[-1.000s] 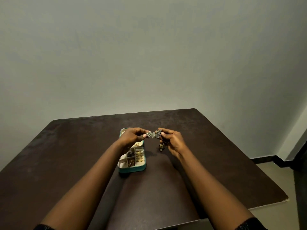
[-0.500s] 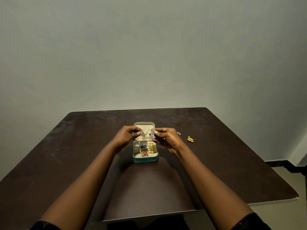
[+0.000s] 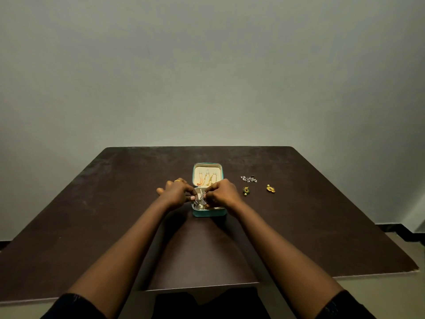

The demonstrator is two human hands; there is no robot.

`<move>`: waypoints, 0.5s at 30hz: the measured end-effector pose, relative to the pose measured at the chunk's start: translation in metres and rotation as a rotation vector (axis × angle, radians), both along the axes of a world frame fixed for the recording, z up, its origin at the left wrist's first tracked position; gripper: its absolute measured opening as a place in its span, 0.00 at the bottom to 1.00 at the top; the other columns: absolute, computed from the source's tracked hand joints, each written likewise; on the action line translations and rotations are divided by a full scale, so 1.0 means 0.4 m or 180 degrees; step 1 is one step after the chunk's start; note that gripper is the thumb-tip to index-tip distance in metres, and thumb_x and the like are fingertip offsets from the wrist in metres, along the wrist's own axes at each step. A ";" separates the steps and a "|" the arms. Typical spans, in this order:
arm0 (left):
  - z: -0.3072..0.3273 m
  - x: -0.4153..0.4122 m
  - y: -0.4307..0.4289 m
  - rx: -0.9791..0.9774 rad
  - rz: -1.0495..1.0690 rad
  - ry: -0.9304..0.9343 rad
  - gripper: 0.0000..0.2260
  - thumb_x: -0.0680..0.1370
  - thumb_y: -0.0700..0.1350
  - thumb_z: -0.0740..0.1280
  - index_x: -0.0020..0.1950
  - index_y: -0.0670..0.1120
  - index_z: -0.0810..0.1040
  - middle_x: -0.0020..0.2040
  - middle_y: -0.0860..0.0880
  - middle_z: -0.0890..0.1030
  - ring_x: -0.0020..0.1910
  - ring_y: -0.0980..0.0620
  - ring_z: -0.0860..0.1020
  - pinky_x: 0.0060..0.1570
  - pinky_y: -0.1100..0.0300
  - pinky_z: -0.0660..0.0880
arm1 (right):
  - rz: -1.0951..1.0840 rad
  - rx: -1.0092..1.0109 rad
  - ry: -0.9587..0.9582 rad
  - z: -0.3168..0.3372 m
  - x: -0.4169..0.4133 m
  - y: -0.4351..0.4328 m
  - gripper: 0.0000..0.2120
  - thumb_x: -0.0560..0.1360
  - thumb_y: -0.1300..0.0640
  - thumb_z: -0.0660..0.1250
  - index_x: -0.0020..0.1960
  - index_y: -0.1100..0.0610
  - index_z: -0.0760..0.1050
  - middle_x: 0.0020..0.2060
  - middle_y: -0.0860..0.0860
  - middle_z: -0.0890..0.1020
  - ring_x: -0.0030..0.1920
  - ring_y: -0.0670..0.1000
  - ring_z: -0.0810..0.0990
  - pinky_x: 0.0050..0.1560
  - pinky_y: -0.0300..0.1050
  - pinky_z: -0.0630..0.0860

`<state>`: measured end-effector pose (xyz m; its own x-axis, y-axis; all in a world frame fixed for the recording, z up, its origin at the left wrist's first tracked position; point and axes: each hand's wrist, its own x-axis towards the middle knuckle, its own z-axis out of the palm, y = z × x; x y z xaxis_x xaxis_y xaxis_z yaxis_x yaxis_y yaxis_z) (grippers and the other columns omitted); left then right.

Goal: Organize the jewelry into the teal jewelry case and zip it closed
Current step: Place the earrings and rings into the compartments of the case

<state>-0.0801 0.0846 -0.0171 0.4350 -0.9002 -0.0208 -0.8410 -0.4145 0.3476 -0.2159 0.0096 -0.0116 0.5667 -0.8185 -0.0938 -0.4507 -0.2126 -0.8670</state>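
Observation:
The teal jewelry case (image 3: 208, 212) lies open in the middle of the dark table, its cream lid (image 3: 207, 174) tipped back with thin chains hanging in it. My left hand (image 3: 176, 193) and my right hand (image 3: 222, 194) meet over the case's tray. Between them they pinch a pair of silver earrings (image 3: 199, 202), which hang low over the tray's left side. Both hands hide most of the compartments.
On the table right of the case lie a silver cluster earring (image 3: 249, 179), a green and gold earring (image 3: 246, 190) and a gold earring (image 3: 271, 188). The dark table (image 3: 92, 226) ends at a grey wall behind and at its front edge near my body.
My hands have lowered the silver earrings from above the case down to its tray. The view has shifted, bringing the loose earrings on the right into sight.

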 end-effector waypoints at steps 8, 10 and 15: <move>0.009 -0.011 -0.003 0.0243 -0.0091 -0.0156 0.09 0.75 0.51 0.68 0.55 0.58 0.81 0.65 0.51 0.68 0.65 0.46 0.62 0.53 0.52 0.60 | -0.0088 -0.0404 0.0285 -0.012 0.023 0.006 0.10 0.67 0.67 0.72 0.47 0.62 0.83 0.47 0.60 0.84 0.49 0.57 0.83 0.53 0.53 0.80; 0.013 -0.009 -0.003 0.0267 -0.0065 -0.0101 0.10 0.75 0.51 0.69 0.55 0.59 0.81 0.64 0.52 0.69 0.64 0.47 0.63 0.54 0.52 0.60 | -0.0120 -0.0419 0.0285 -0.015 0.031 0.002 0.09 0.66 0.67 0.72 0.46 0.62 0.83 0.47 0.60 0.84 0.50 0.58 0.83 0.54 0.53 0.80; 0.021 -0.004 -0.017 0.0091 -0.0009 0.0057 0.10 0.72 0.48 0.72 0.53 0.56 0.82 0.62 0.52 0.71 0.64 0.47 0.65 0.53 0.52 0.60 | -0.0140 -0.0387 0.0371 -0.005 0.036 0.006 0.04 0.67 0.67 0.72 0.37 0.59 0.82 0.40 0.59 0.83 0.43 0.55 0.81 0.53 0.52 0.79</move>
